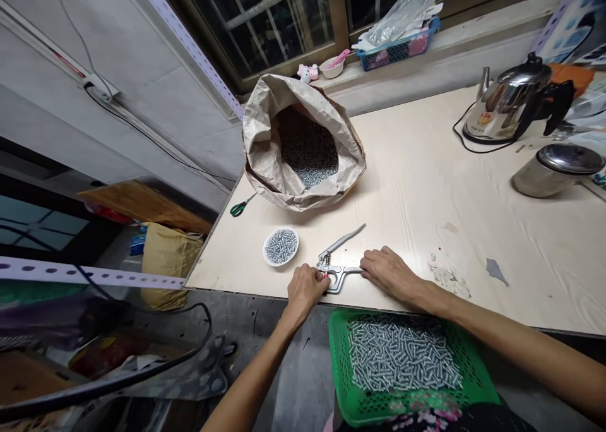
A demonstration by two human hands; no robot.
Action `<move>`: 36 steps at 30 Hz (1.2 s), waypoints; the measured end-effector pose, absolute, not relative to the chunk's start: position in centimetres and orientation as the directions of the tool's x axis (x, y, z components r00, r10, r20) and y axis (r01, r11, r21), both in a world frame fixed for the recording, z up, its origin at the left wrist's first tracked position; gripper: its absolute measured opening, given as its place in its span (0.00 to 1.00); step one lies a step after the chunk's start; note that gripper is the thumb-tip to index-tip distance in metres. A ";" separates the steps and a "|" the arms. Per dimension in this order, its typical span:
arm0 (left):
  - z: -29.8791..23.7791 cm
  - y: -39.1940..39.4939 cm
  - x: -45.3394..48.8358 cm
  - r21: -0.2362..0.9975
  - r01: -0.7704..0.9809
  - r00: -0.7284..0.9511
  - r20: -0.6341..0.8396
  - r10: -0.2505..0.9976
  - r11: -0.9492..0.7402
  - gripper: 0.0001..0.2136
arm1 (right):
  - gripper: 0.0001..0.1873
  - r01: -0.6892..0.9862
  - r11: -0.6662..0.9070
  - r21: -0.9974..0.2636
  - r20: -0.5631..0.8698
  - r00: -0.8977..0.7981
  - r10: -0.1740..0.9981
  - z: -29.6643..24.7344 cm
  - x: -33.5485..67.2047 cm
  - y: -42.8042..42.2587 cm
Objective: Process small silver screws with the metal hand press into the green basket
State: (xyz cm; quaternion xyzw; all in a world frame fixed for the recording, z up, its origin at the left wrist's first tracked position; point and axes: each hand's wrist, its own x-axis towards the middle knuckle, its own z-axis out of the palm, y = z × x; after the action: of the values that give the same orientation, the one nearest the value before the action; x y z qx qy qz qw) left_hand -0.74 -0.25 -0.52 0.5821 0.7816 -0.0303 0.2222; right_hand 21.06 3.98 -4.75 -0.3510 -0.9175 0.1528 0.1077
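A metal hand press tool (pixel 339 258) with a long raised lever lies at the near edge of the pale table (pixel 426 186). My left hand (pixel 307 288) is pinched at the tool's jaw end, fingers closed on something too small to make out. My right hand (pixel 388 271) rests on the tool's lower handle, fingers curled over it. A small white dish (pixel 281 246) of little metal pieces stands just left of the tool. Below the table edge, a green basket (pixel 350 394) filled with several small metal cylinders sits on my lap.
A large paper sack (pixel 265 148) of metal pieces stands open at the table's back left, green-handled scissors (pixel 242 206) beside it. A steel kettle (pixel 514 100) and a lidded steel pot (pixel 558 170) are at the far right. A blue basket (pixel 402 47) sits on the windowsill.
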 end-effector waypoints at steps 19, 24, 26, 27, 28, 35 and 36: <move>2.6 -5.3 1.7 0.586 0.794 0.001 -0.269 0.963 0.163 0.09 | 0.10 0.601 0.736 -0.311 0.287 -0.679 0.676 -7.0 20.3 5.2; 2.7 -2.3 -2.8 0.160 0.955 -0.266 0.089 0.960 0.249 0.11 | 0.10 0.607 0.740 -0.290 0.296 -0.678 0.672 -7.2 20.3 5.3; 2.1 -0.3 -5.6 0.009 0.954 -0.300 0.128 0.945 0.301 0.10 | 0.10 0.604 0.744 -0.287 0.317 -0.673 0.669 -7.5 20.3 5.3; 1.7 0.5 -6.6 -0.046 0.948 -0.309 0.120 0.944 0.316 0.09 | 0.10 0.601 0.747 -0.286 0.328 -0.671 0.665 -7.7 20.3 5.3; 1.3 1.1 -7.4 -0.086 0.942 -0.315 0.104 0.944 0.324 0.09 | 0.09 0.599 0.748 -0.285 0.338 -0.668 0.663 -7.8 20.3 5.4; 0.7 2.1 -7.8 -0.133 0.933 -0.337 -0.004 0.941 0.334 0.11 | 0.09 0.603 0.745 -0.287 0.330 -0.667 0.668 -7.7 20.3 5.4; 0.9 2.2 -7.8 -0.116 0.929 -0.355 -0.020 0.935 0.351 0.10 | 0.09 0.604 0.744 -0.285 0.328 -0.668 0.668 -7.7 20.3 5.4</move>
State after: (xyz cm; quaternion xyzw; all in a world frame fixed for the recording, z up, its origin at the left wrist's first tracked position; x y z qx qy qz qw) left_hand -7.82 2.20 0.92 0.5673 0.8214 -0.0533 -0.0247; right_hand 20.30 5.40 -7.75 -0.3496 -0.9100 0.0760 0.2095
